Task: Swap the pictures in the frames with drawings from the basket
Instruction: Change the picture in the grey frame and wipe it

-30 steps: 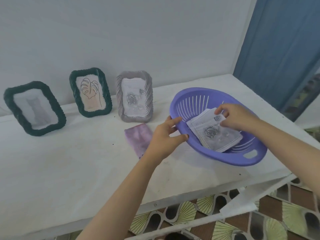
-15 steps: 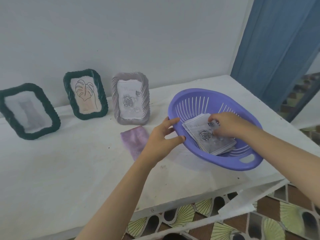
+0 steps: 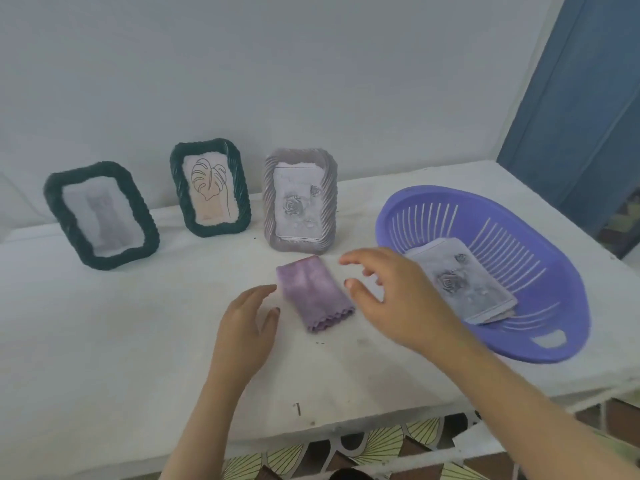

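Three frames lean against the wall: a dark green frame (image 3: pixel 100 216) with a faint cat picture at the left, a second dark green frame (image 3: pixel 210 188) with a leaf line drawing, and a grey frame (image 3: pixel 300 201) with a rose picture. A purple basket (image 3: pixel 540 244) at the right holds a small stack of rose drawings (image 3: pixel 460 282). My left hand (image 3: pixel 247 327) hovers open just left of a folded purple cloth (image 3: pixel 313 296). My right hand (image 3: pixel 398 299) hangs open over the table between the cloth and the basket, holding nothing.
The white table (image 3: pixel 104 341) ends in a front edge near my arms, with patterned floor tiles (image 3: pixel 381 448) below. A blue curtain (image 3: pixel 581 98) hangs at the far right behind the basket. A pale wall backs the frames.
My right hand let go of the drawings and left the basket, moving left toward the cloth. My left hand released the basket rim and moved left, to the cloth's left side.
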